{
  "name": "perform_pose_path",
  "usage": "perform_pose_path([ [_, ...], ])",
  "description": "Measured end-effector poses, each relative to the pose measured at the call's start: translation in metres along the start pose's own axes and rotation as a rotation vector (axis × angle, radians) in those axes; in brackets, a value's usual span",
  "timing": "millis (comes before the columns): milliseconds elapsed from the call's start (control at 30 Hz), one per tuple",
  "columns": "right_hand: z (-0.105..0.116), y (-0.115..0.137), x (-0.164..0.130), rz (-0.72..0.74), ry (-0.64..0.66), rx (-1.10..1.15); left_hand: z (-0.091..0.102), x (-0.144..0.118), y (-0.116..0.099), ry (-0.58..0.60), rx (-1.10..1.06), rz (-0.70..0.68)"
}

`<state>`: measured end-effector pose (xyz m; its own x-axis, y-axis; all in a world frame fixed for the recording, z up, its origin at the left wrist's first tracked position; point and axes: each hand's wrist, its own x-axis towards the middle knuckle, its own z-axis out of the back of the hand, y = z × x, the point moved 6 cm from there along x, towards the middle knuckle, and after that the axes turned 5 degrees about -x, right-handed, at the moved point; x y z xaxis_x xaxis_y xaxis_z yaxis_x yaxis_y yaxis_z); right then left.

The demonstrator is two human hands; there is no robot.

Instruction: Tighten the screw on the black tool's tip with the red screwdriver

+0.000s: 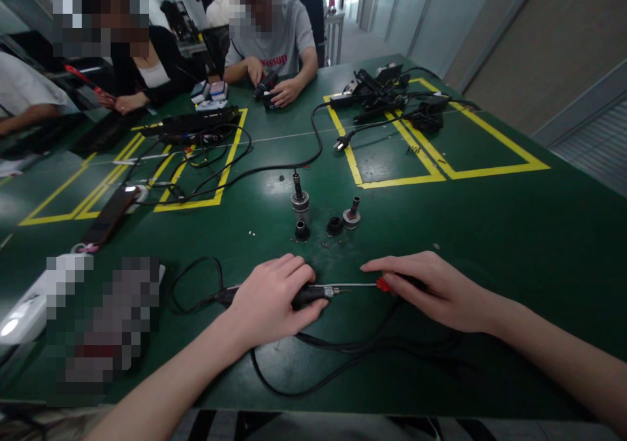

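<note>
My left hand (pixel 277 291) rests palm down with its fingers curled around a black corded hand tool (pixel 313 293). The tool lies on its side and its narrow metal tip points right. My right hand (pixel 431 291) pinches the red handle of a screwdriver (pixel 381 285), index finger stretched forward. Its thin shaft runs left, beside the black tool, to my left fingers. Beyond my hands stand a metal motor-like part (pixel 300 203) with a shaft, a black collar (pixel 302 232), a black ring (pixel 335 225) and a smaller shafted metal part (pixel 351 215). Tiny screws lie near them.
Black cables (pixel 337 346) loop in front of my hands. Left are a phone (pixel 110 215), a white power strip (pixel 46 297) and a blurred-out object (pixel 115 317). Tangled adapters (pixel 377 95) lie back right within yellow tape (pixel 401 181). Across the green table, a person (pixel 274 42) handles a black tool.
</note>
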<state>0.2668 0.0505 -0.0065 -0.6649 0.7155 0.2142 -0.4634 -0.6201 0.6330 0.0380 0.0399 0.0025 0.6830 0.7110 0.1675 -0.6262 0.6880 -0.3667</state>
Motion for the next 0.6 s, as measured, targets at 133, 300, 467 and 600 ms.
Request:
perform_pose_path([
  [133,0.0026,-0.0001,-0.0012,0.019,-0.019,0.001,-0.0005,-0.0002,0.0001,0.013,-0.001,0.007],
  [300,0.0058,0.0014,-0.001,0.025,-0.069,0.02,-0.0002,0.0,-0.0003,0.004,0.004,-0.01],
  [467,0.0031,-0.0005,-0.0006,0.008,-0.079,0.033,-0.0002,0.0003,0.0003,0.005,0.012,-0.009],
  [600,-0.0013,-0.0046,-0.0007,-0.03,0.003,0.053,-0.0002,0.0,0.0006,0.004,0.019,-0.013],
])
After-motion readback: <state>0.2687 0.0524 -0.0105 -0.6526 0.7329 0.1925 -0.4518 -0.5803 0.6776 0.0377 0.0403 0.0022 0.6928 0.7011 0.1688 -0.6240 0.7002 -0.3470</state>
